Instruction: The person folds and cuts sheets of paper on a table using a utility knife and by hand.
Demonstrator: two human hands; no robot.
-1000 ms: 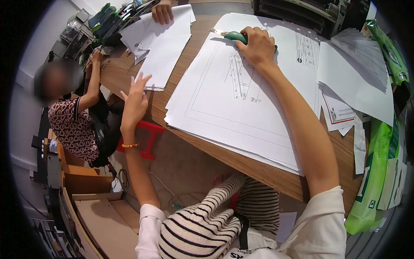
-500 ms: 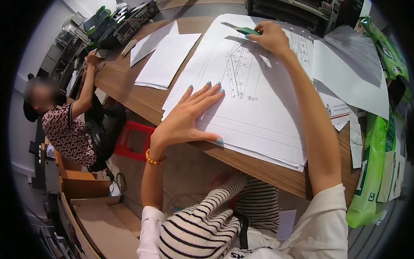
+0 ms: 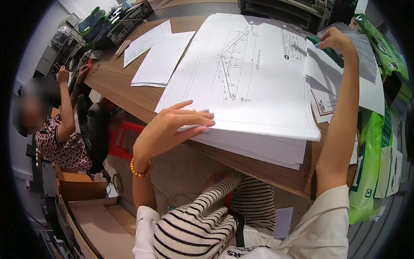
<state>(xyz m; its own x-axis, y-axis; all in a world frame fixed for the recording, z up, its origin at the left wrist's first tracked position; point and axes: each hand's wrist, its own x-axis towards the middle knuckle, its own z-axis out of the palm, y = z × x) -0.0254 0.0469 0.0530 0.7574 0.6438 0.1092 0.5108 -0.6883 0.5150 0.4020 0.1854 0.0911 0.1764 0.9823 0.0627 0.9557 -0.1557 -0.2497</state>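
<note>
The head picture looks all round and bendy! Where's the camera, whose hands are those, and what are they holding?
There's no robot here, just a person's two bare hands. The camera sits on that person's head, looking forward and down. On the wooden table is a pile of sheets. The top drawing sheet has its near edge raised. The left hand is at that edge, but its grip isn't clear. The right hand is farther right, over a green tool; I can't tell if it's holding it. More white papers lie to the left, and another person is at the picture's left side.
</note>
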